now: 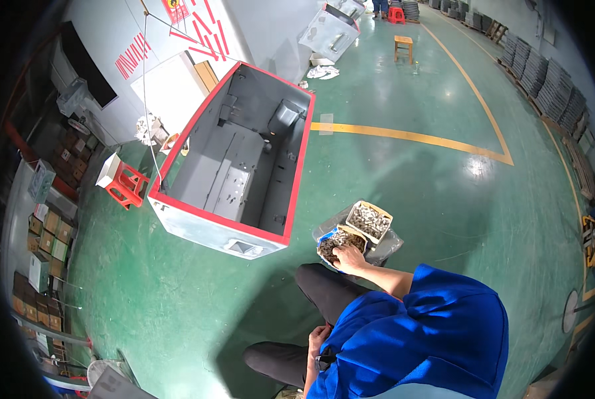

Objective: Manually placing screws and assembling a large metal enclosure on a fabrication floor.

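Green painted workshop floor with yellow lane lines spreads under the person, who crouches in a blue jacket and dark trousers. Their right hand reaches forward into a small open cardboard box of dark metal screws, the fingers curled down among the loose pieces so that the tips are buried; whether they have closed on any screws cannot be told from this view. Just beyond the fingers, touching the first box, stands a second open cardboard box of paler, silvery metal fasteners, and both sit on a crumpled clear plastic sheet. The left hand is drawn back against the knee, well behind the working fingers, loosely curled, and what it holds, if anything, is hidden. Ahead and to the left of the fingers lies a large grey sheet-metal cabinet with a red rim, open side up, with an orange plastic stool past it. To pick well here, a pinch with thumb and two fingers near the top of the heap would likely bring out a few screws cleanly; digging deep risks tipping the light box or spilling pieces onto the plastic.
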